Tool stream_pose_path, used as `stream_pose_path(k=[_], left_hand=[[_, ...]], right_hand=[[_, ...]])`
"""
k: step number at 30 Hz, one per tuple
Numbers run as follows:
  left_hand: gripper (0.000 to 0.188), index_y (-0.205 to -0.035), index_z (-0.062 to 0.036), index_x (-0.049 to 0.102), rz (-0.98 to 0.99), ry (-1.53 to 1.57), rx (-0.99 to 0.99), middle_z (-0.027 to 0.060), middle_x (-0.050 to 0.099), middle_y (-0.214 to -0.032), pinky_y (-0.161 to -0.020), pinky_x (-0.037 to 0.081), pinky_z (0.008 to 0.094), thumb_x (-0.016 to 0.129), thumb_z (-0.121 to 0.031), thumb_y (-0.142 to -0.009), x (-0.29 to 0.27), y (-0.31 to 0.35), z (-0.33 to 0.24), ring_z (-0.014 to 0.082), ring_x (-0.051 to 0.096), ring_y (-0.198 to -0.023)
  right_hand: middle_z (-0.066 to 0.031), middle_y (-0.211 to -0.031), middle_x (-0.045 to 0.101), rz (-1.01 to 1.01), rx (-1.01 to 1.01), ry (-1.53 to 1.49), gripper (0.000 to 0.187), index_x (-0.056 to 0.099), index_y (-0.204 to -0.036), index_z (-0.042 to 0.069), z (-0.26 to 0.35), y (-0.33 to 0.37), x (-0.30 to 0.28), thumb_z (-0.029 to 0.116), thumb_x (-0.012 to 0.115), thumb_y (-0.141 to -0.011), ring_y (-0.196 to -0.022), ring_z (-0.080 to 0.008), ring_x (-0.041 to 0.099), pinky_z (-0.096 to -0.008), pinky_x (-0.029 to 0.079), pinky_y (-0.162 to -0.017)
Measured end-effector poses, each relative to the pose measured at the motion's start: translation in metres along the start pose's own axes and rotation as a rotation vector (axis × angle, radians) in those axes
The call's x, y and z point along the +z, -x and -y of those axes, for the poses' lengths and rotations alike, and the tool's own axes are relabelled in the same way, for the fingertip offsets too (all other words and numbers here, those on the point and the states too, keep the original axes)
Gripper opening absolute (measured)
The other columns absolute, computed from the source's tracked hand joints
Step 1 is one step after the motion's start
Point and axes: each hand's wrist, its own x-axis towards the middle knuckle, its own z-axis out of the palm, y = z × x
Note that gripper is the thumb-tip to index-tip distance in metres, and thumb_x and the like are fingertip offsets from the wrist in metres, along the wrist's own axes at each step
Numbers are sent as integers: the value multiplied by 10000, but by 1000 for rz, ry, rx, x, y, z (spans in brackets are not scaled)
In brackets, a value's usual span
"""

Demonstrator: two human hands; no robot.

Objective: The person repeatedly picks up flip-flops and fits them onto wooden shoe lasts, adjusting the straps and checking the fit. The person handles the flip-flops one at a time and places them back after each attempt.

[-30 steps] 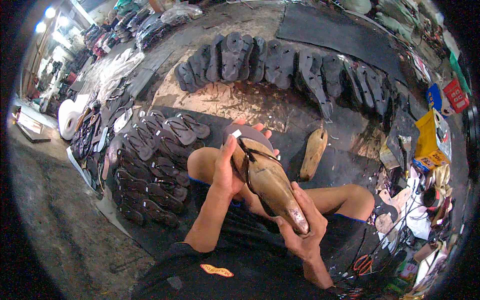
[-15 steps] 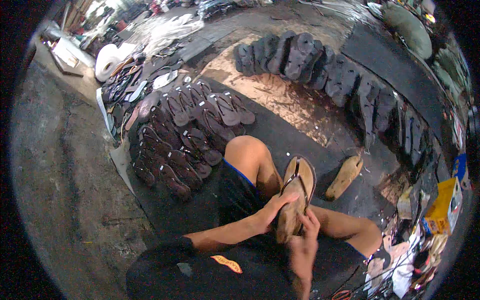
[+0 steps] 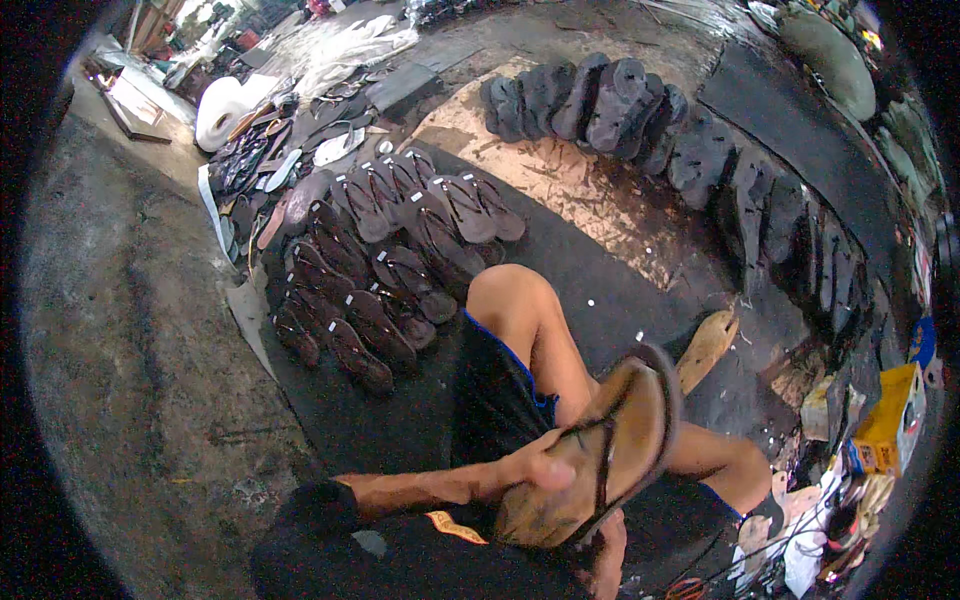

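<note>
My left hand [image 3: 540, 475] is closed on a flip-flop [image 3: 630, 415] fitted over a tan wooden foot form, raised in front of my lap and tilted. Its thin dark strap crosses the form, and a dark sole shows round the rim; motion blurs the toe end. Under the heel side is my right hand [image 3: 607, 560], mostly behind the flip-flop; its fingers are hidden, so its hold cannot be made out. A second wooden foot form [image 3: 712, 340] lies on the dark mat beyond, partly covered by the raised flip-flop.
Finished-looking dark flip-flops [image 3: 370, 325] lie in rows left of my knee. A curved row of dark soles [image 3: 700, 165] stands upright at the far right. Scraps and a yellow box [image 3: 888, 420] sit at right. A white roll [image 3: 222, 112] stands far left.
The flip-flop on its form has come up closer to the head camera and tilted rightward. My right hand has slid from its side to below and behind the heel end.
</note>
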Motion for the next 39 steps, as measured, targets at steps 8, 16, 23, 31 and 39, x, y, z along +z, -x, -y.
stream_pose_path(k=[8,16,23,31,39], left_hand=[[1004,-1638,20,273,-89,-646,76,182,512,-1508,-1217,398,425,824,-377,-898,9,-48,-1,272,474,-1447],[683,-1566,8,423,-253,-861,259,162,559,-1480,-1246,363,448,666,-387,-1065,2,-91,0,292,504,-1417],[273,-1196,8,702,-75,-1123,307,-18,682,-904,-699,512,307,539,-207,-1155,-27,-67,-22,115,589,-759],[397,-1322,-67,610,-121,-205,-329,15,621,-1111,-824,443,318,592,-399,-1105,-55,-68,24,150,552,-941],[745,-1552,-63,434,-116,-176,-78,92,540,-1458,-1089,458,401,570,-603,-1058,-71,-139,3,229,560,-1270]], right_hand=[[-114,-1209,720,184,-51,-60,428,618,-1346,-24,11,-50,4,342,521,-1147,-1062,-183,694,-338,578,-880],[-164,-1559,461,242,-711,226,1187,149,-1696,72,66,-36,69,292,903,-806,-1454,-330,478,-469,398,-1223],[-181,-1598,466,369,127,-112,1223,164,-1690,15,103,-12,29,296,894,-750,-1484,-338,470,-480,368,-1255],[-217,-1746,90,686,-543,394,1394,-225,-1675,56,118,-4,46,165,858,-803,-1632,-330,166,-510,190,-1298],[-180,-1775,27,490,-634,328,1374,-211,-1693,77,105,-42,46,107,842,-810,-1653,-318,113,-490,162,-1323]])
